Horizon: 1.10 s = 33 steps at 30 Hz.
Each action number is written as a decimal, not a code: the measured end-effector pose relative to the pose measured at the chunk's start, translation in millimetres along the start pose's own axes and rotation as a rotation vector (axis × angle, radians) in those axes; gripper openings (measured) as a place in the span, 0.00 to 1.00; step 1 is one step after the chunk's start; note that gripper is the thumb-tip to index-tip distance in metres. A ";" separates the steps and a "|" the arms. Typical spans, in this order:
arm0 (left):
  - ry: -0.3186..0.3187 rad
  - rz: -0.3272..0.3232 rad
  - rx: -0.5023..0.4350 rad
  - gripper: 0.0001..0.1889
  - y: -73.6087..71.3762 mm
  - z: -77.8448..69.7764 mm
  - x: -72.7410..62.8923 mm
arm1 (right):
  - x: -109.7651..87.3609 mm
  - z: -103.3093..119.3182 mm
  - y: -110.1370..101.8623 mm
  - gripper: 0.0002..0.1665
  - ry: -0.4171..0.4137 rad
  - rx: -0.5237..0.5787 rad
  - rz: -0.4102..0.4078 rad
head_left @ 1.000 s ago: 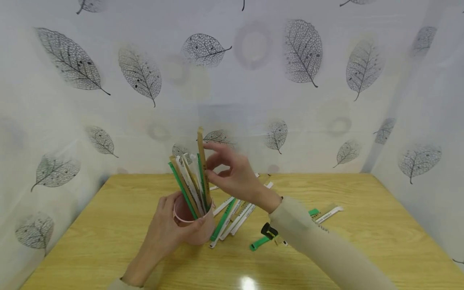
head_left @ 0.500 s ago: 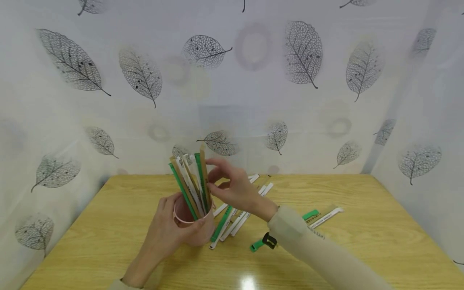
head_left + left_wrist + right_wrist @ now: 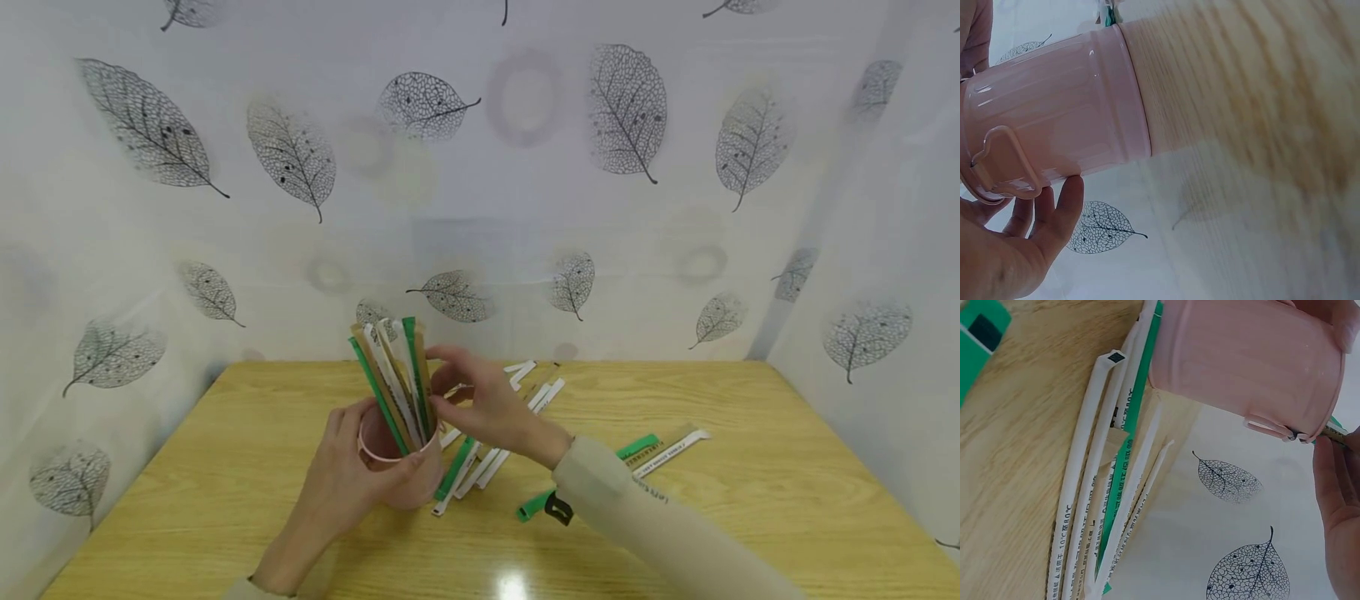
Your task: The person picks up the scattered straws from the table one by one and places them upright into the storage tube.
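A pink metal cup stands on the wooden table, and my left hand grips it around the side. Several paper-wrapped sticks, green, white and brown, stand upright in the cup. My right hand is at the cup's right rim, its thumb and fingers pinching a brown stick that stands in the cup with the others. In the left wrist view the cup fills the frame with my fingers under it. The right wrist view shows the cup and my fingers beside a stick's tip.
More wrapped sticks lie loose on the table just right of the cup, shown close up as a bundle in the right wrist view. A green and a white one lie farther right. Leaf-patterned walls enclose the table on three sides.
My right hand has moved down, sliding the brown stick lower into the cup until its top is level with the others. The left hand and cup stayed still.
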<state>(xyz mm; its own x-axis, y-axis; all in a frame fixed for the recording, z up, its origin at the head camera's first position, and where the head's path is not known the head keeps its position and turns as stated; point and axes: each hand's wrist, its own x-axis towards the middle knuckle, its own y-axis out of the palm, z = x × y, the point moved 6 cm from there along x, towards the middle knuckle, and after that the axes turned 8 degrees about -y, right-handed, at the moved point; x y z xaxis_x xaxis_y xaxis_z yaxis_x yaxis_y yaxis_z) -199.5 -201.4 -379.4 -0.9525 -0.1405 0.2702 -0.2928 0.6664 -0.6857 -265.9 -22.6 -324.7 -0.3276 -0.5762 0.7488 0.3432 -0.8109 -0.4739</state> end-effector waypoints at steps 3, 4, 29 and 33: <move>0.000 0.003 0.003 0.46 0.1 0.1 0.1 | -1.3 -0.4 2.1 0.34 -0.023 -0.021 0.011; 0.000 0.005 0.002 0.46 0.2 0.2 0.0 | -1.8 -0.4 2.9 0.35 -0.025 -0.027 0.016; -0.008 0.015 -0.003 0.47 0.3 0.3 0.4 | -10.5 -6.3 -0.2 0.31 0.045 -0.140 0.018; 0.001 0.002 0.004 0.46 0.4 0.2 0.0 | -15.6 -3.2 -11.8 0.31 0.063 -0.166 0.033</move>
<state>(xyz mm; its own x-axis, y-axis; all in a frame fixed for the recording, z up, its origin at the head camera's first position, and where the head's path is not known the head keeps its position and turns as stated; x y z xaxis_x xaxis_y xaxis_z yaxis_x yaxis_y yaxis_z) -199.6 -201.2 -379.8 -0.9529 -0.1389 0.2697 -0.2917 0.6637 -0.6888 -267.7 -4.3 -332.2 -0.3746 -0.6035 0.7039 0.2065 -0.7944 -0.5712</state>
